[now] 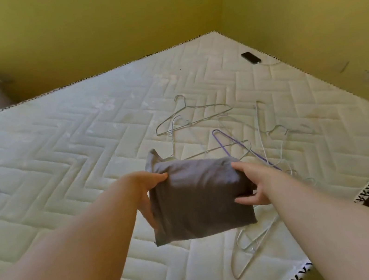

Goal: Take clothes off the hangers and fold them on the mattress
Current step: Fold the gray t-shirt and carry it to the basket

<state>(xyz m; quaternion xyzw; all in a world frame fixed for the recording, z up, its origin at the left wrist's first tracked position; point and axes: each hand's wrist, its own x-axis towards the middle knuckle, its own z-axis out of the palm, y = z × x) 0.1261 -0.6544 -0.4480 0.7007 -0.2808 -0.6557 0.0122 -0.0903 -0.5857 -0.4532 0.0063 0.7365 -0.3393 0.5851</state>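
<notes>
Ok, fold looks done on this one: grey garment [200, 198] is a compact rectangular bundle, held btwn both hands out in front. Left hand [148, 190] grips its left edge, thumb across the top, fingers running down the side. Right hand [254, 184] clamps the right edge, fingers curled over the top corner, thumb in on the near side. Bundle looks lifted just off the mattress [70, 146], tho can't tell if the lower edge is touching. One loose flap pokes up at the far left corner, beyond the left thumb. Bare wire hangers [189, 119] lie scattered beyond the hands and out to the right, a purple hanger [233, 148] just past the right hand's fingers, one more wire one below the right wrist. No clothes visible on any of them. So I'd call the step: set the folded piece down. Next move needs a flat patch, prob. left of the left hand where no hangers lie, lowering level w/ both hands so the fold doesn't spring open, then tuck that flap. Phone [250, 57] sits far beyond the right hand, no bother.
</notes>
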